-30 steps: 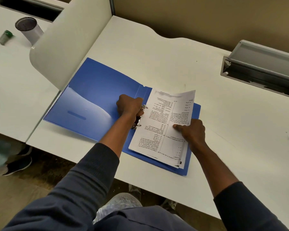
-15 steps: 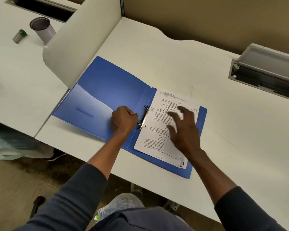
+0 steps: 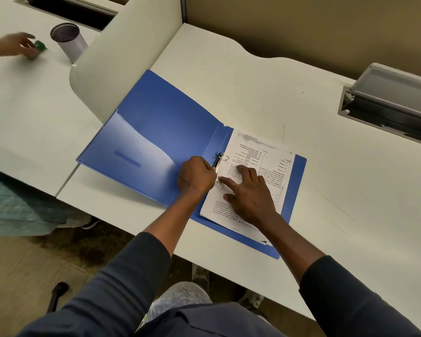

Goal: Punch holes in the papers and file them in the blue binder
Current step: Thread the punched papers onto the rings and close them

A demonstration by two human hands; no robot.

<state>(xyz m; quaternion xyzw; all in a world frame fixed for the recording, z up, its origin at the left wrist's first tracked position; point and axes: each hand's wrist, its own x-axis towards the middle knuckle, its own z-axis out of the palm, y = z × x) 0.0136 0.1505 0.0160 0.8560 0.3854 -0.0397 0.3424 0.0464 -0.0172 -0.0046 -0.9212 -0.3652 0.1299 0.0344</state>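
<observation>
The blue binder [image 3: 156, 132] lies open on the white desk [image 3: 229, 76]. A stack of printed papers [image 3: 250, 154] rests on its right half, threaded on the metal ring mechanism [image 3: 218, 159] at the spine. My left hand [image 3: 196, 176] is curled in a fist at the ring mechanism, its fingers closed on the lower part of the clip. My right hand [image 3: 249, 193] lies flat with fingers spread, pressing the papers down beside the rings.
A curved white divider [image 3: 122, 57] stands left of the binder. Beyond it, on the neighbouring desk, are a mesh pen cup [image 3: 68, 41] and another person's hand [image 3: 15, 46] on a small green-capped object [image 3: 40, 46]. A grey cable tray [image 3: 387, 103] sits at the right.
My right hand let go of the lifted sheet, and the papers now lie flat under its spread fingers near the rings. Another person's hand has reached the green-capped object at far left.
</observation>
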